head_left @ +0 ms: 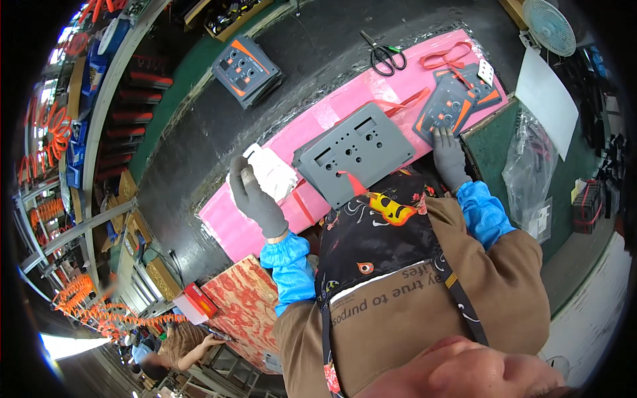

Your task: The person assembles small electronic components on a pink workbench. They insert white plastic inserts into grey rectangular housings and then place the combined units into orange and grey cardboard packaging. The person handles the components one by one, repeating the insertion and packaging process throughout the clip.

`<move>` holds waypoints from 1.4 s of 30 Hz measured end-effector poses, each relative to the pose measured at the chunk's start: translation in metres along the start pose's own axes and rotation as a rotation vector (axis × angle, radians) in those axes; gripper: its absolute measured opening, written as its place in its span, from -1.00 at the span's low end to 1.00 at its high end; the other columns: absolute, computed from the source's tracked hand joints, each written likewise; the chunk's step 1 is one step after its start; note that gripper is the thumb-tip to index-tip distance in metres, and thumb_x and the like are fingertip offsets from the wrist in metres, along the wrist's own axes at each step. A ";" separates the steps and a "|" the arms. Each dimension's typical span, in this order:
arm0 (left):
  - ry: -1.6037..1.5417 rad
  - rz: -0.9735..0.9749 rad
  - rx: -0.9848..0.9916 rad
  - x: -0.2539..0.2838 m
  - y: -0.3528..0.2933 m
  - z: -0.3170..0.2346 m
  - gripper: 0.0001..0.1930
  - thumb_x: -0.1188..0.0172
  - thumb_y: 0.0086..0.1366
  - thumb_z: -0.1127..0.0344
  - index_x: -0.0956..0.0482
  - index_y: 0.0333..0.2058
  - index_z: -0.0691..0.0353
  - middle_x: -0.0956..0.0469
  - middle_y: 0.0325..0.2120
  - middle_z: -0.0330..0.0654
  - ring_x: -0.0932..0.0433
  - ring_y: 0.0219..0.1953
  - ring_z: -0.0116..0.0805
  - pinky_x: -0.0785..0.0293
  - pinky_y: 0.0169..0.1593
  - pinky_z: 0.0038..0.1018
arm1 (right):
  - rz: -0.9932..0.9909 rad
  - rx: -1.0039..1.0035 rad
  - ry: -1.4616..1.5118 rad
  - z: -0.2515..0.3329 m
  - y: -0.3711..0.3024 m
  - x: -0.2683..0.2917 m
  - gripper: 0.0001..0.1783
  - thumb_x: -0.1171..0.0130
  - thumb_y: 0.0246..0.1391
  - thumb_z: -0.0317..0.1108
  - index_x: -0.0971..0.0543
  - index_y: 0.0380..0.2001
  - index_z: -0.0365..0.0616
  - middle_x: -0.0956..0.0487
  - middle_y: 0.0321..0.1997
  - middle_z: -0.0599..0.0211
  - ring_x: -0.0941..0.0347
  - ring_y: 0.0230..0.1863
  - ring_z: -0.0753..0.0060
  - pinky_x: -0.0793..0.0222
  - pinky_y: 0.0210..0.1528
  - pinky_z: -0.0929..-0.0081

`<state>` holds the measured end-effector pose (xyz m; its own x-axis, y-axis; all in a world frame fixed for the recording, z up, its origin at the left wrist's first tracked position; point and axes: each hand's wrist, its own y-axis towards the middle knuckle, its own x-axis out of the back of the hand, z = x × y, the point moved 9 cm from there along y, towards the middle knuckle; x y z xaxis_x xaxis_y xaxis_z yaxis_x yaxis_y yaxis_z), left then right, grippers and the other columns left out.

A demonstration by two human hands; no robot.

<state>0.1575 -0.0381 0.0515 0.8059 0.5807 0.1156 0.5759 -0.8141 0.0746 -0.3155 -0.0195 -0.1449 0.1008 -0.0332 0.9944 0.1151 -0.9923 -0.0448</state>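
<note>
A grey panel (361, 151) with round holes and two rectangular slots lies stacked on pink foam sheeting in front of me, a red strip by its near edge. My left hand (257, 202), in a grey glove, has its fingers stretched out at the left edge of a bunched white stack (273, 171); whether it touches is unclear. On the right, my gloved right hand (451, 158) lies with extended fingers at the near edge of a grey-and-orange faceplate sheet (443, 109). A second similar sheet (488, 95) lies partly beneath it.
Black-handled scissors (386, 60) and red ribbon (446, 57) rest toward the back of the pink sheeting (229, 229). A pile of faceplate sheets (245, 69) stands at the far left. Right of me are a clear plastic bag (531, 162) and white sheet (547, 99). Another person works lower left.
</note>
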 end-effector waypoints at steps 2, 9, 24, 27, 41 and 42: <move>-0.021 0.029 -0.046 -0.011 -0.002 -0.017 -0.59 0.05 0.46 0.28 -0.40 0.15 0.43 -0.45 0.09 0.04 -0.41 0.17 -0.19 -0.31 0.27 -0.27 | 0.001 -0.027 0.047 0.002 0.009 0.006 -0.27 -0.23 0.02 -0.18 -0.29 0.26 -0.15 -0.31 0.32 0.07 -0.14 0.39 0.04 -0.10 0.32 -0.01; -0.031 0.143 -0.076 -0.049 -0.009 -0.038 -0.61 0.04 0.46 0.29 -0.42 0.12 0.45 -0.47 0.06 0.01 -0.43 0.15 -0.20 -0.32 0.28 -0.27 | -0.119 -0.057 -0.042 -0.006 0.073 0.029 -0.36 -0.12 0.12 -0.10 -0.34 0.22 -0.16 -0.37 0.26 0.06 -0.22 0.34 0.03 -0.20 0.26 -0.09; 0.299 0.373 -0.619 -0.089 -0.029 -0.132 -0.62 -0.19 0.24 0.33 -0.52 0.04 0.28 -0.53 -0.01 -0.03 -0.47 0.09 -0.08 -0.34 0.17 -0.20 | -0.891 -0.100 0.233 -0.048 0.072 0.284 -0.71 -0.22 0.04 -0.40 -0.65 -0.11 0.02 -0.61 -0.43 0.26 -0.55 -0.43 0.19 -0.44 -0.39 0.32; 0.342 0.386 -0.975 -0.141 -0.050 -0.208 -0.66 -0.22 0.22 0.39 -0.54 -0.01 0.30 -0.53 -0.01 -0.02 -0.45 0.15 -0.05 -0.34 0.19 -0.24 | -0.806 0.240 0.667 0.001 0.076 0.366 -0.72 -0.23 0.05 -0.46 -0.66 -0.12 -0.05 -0.65 -0.34 0.21 -0.60 -0.33 0.34 -0.48 -0.28 0.45; 0.252 0.153 -0.495 -0.152 0.026 -0.130 -0.76 -0.24 0.26 0.22 -0.54 -0.22 0.25 -0.53 -0.43 -0.23 -0.53 -0.39 -0.44 -0.47 -0.33 -0.47 | -0.231 0.065 1.331 0.088 0.118 0.313 -0.56 -0.02 0.21 -0.51 -0.50 0.17 -0.12 -0.64 -0.17 0.28 -0.52 -0.37 0.54 -0.46 -0.32 0.56; 0.399 -0.055 -0.707 -0.147 0.019 -0.143 -0.77 -0.25 0.26 0.24 -0.53 -0.21 0.25 -0.54 -0.39 -0.26 -0.54 -0.37 -0.49 -0.48 -0.34 -0.51 | -0.386 0.170 1.209 0.088 0.119 0.324 -0.53 -0.03 0.17 -0.54 -0.50 0.17 -0.10 -0.65 -0.15 0.23 -0.54 -0.35 0.46 -0.47 -0.30 0.53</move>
<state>0.0306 -0.1396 0.1777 0.5924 0.6823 0.4283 0.2821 -0.6737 0.6830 -0.1820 -0.1379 0.1630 -0.9152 0.0773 0.3955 0.0687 -0.9371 0.3421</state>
